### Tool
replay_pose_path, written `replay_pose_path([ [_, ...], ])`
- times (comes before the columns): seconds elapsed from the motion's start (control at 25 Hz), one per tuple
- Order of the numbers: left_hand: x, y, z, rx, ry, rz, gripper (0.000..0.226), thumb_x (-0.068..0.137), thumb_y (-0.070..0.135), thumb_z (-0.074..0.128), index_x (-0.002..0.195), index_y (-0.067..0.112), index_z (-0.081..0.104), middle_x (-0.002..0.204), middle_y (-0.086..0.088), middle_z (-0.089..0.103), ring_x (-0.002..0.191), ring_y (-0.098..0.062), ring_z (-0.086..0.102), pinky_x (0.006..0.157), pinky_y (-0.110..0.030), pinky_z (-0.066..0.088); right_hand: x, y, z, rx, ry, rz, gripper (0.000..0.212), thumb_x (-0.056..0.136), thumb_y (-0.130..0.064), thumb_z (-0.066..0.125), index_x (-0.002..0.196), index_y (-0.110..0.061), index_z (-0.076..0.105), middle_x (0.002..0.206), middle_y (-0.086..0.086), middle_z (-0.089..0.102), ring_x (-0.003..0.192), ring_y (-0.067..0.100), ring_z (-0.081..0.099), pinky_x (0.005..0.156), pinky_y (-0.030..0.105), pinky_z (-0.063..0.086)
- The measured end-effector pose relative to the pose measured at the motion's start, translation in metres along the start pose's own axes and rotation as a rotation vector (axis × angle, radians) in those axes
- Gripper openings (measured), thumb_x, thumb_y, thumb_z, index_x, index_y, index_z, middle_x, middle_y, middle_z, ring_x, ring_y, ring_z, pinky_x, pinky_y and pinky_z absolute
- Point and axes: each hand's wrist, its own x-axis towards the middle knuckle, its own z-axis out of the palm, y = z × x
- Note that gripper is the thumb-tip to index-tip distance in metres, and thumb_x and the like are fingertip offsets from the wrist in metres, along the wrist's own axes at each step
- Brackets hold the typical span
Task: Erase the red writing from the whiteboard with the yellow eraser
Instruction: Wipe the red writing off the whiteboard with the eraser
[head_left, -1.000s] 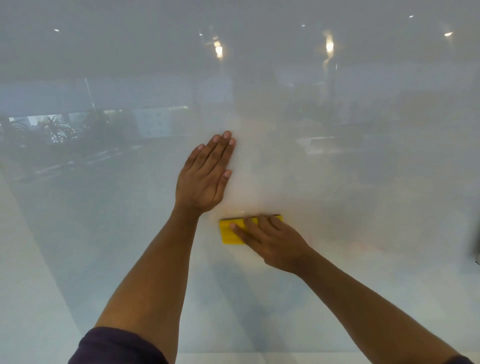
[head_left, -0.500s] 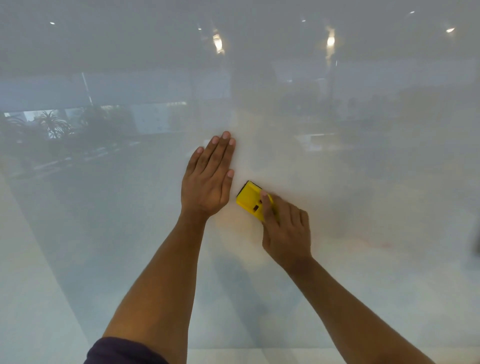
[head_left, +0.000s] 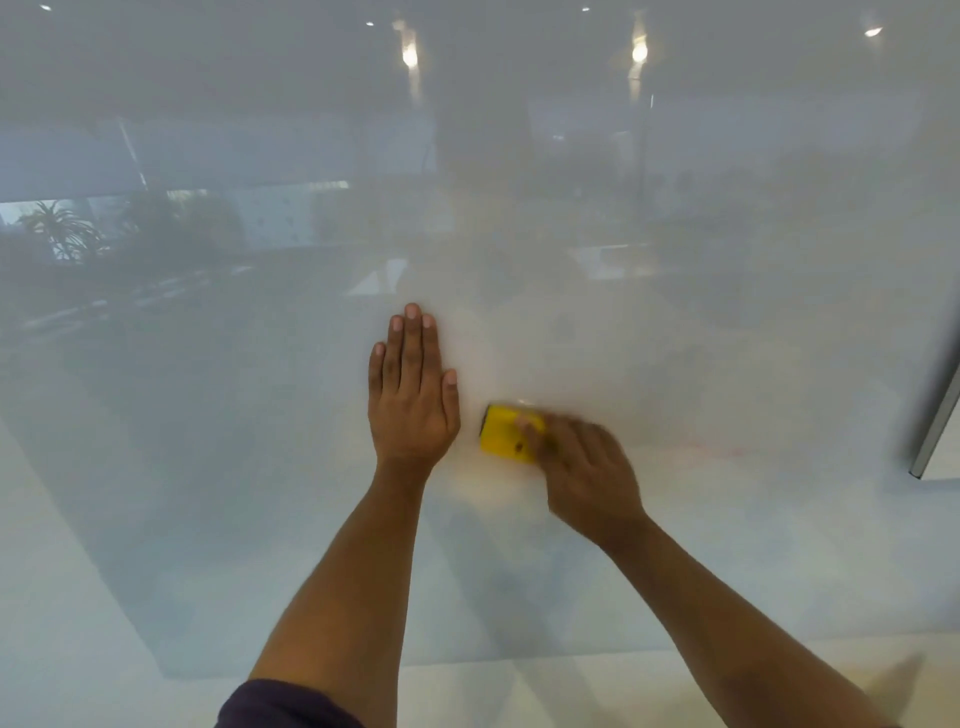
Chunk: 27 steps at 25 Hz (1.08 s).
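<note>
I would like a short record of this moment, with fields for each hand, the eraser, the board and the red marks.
left hand: flat on the board, fingers together, holding nothing
right hand: blurred, gripping the eraser against the board
yellow eraser: just right of the left hand, partly under the right fingers
whiteboard: glossy, shows room reflections
red writing: only faint traces, right of the right hand

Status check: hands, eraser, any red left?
Left hand flat on whiteboard. Right hand gripping yellow eraser. Faint red smear right of it. Nothing obstructing.
</note>
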Motion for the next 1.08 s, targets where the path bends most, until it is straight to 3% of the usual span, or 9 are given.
replay_pose_path([
  [0.08, -0.008, 0.001, 0.002, 0.013, -0.011, -0.007, 0.063, 0.109, 0.028, 0.033, 0.166, 0.003, 0.021, 0.173, -0.013, 0.020, 0.165, -0.021, 0.009, 0.134, -0.043, 0.016, 0.006, 0.000, 0.000, 0.066, 0.081, 0.395, 0.058, 0.090, -0.008, 0.062, 0.147, -0.010, 0.051, 0.131, 0.018, 0.060, 0.099, 0.038, 0.057, 0.084, 0.043, 0.044],
  [0.12, -0.013, 0.004, 0.002, 0.015, -0.012, -0.012, 0.062, 0.110, 0.027, 0.032, 0.166, 0.003, 0.021, 0.173, -0.013, 0.020, 0.165, -0.022, 0.010, 0.134, -0.043, 0.016, 0.004, -0.009, 0.002, 0.062, 0.076, 0.425, 0.059, 0.090, -0.009, 0.064, 0.147, -0.008, 0.051, 0.129, 0.019, 0.061, 0.099, 0.038, 0.057, 0.083, 0.043, 0.044],
  [0.28, -0.032, 0.012, 0.001, 0.017, -0.049, -0.001, 0.061, 0.112, 0.027, 0.028, 0.166, 0.001, 0.018, 0.172, -0.014, 0.022, 0.162, -0.029, 0.022, 0.134, -0.041, 0.013, -0.023, 0.006, -0.005, -0.008, -0.081, -0.204, 0.068, 0.080, 0.001, 0.063, 0.146, -0.014, 0.056, 0.126, 0.016, 0.067, 0.098, 0.038, 0.064, 0.086, 0.044, 0.052],
  [0.44, -0.048, 0.015, 0.004, 0.057, -0.067, 0.082, 0.059, 0.110, 0.023, 0.038, 0.162, -0.002, 0.029, 0.168, -0.018, 0.030, 0.157, -0.032, 0.032, 0.133, -0.042, 0.017, -0.021, 0.020, -0.003, 0.055, 0.054, 0.414, 0.064, 0.089, -0.006, 0.062, 0.150, -0.015, 0.049, 0.134, 0.016, 0.061, 0.102, 0.038, 0.058, 0.088, 0.043, 0.046],
  [0.6, -0.053, 0.019, 0.004, 0.046, -0.022, 0.229, 0.054, 0.106, 0.009, 0.047, 0.158, -0.001, 0.040, 0.165, -0.017, 0.037, 0.154, -0.029, 0.039, 0.126, -0.043, 0.033, -0.068, 0.011, -0.007, 0.037, -0.177, -0.160, 0.074, 0.080, 0.006, 0.058, 0.149, -0.019, 0.053, 0.129, 0.014, 0.065, 0.105, 0.040, 0.063, 0.094, 0.047, 0.053],
  [0.76, -0.048, 0.022, 0.004, 0.028, -0.022, 0.314, 0.068, 0.092, -0.010, 0.040, 0.160, 0.002, 0.039, 0.165, -0.013, 0.037, 0.154, -0.027, 0.038, 0.131, -0.040, 0.022, -0.059, 0.008, -0.008, 0.064, -0.056, 0.433, 0.072, 0.082, 0.005, 0.062, 0.149, -0.018, 0.050, 0.127, 0.019, 0.062, 0.106, 0.042, 0.061, 0.094, 0.047, 0.048],
  [0.8, -0.047, 0.024, 0.005, 0.035, -0.027, 0.305, 0.072, 0.090, -0.012, 0.040, 0.160, 0.002, 0.038, 0.165, -0.013, 0.037, 0.154, -0.027, 0.037, 0.132, -0.040, 0.019, -0.059, -0.005, -0.004, 0.067, -0.044, 0.430, 0.071, 0.083, 0.005, 0.061, 0.149, -0.016, 0.048, 0.126, 0.021, 0.062, 0.105, 0.043, 0.061, 0.093, 0.048, 0.048],
  [0.96, -0.045, 0.029, 0.005, 0.022, -0.080, 0.256, 0.076, 0.086, -0.013, 0.039, 0.160, 0.003, 0.036, 0.164, -0.013, 0.041, 0.153, -0.030, 0.036, 0.134, -0.038, 0.009, -0.081, -0.006, -0.009, 0.051, -0.185, -0.108, 0.058, 0.098, 0.004, 0.031, 0.147, -0.019, 0.052, 0.120, 0.014, 0.068, 0.102, 0.039, 0.065, 0.093, 0.052, 0.054],
  [1.08, -0.044, 0.030, 0.004, -0.045, -0.119, 0.205, 0.071, 0.095, -0.002, 0.038, 0.164, 0.007, 0.029, 0.167, -0.009, 0.037, 0.161, -0.022, 0.024, 0.135, -0.034, 0.005, -0.064, 0.021, -0.017, 0.038, -0.024, 0.376, 0.064, 0.087, 0.006, 0.055, 0.146, -0.017, 0.050, 0.123, 0.018, 0.066, 0.104, 0.041, 0.063, 0.093, 0.047, 0.050],
])
